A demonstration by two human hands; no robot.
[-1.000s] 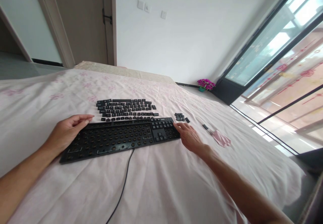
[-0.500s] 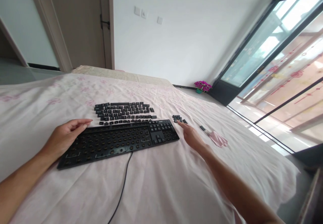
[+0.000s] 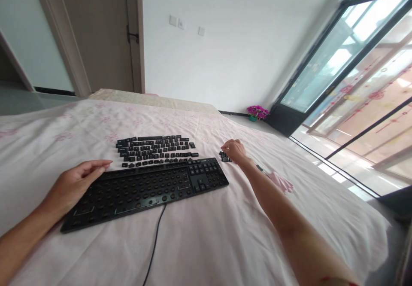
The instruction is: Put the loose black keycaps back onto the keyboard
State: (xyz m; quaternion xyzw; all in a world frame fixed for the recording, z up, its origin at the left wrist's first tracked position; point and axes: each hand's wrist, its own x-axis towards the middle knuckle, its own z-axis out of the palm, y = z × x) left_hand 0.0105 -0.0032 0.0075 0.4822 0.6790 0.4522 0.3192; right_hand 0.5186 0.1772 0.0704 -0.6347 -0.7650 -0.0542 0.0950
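Where loose keycaps (image 3: 224, 157) lie off the keyboard's (image 3: 144, 187) right end, they are covered by the right hand (image 3: 234, 150) — grip curled, hold indiscernible.

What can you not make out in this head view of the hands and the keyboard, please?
Head view, keycap rows: legends too small to read.
Head view, small keycap pile: mostly covered by the right hand; any grip is hidden.
Head view, keyboard: left end partly under the left hand.
Head view, cable: cut off by the bottom edge.
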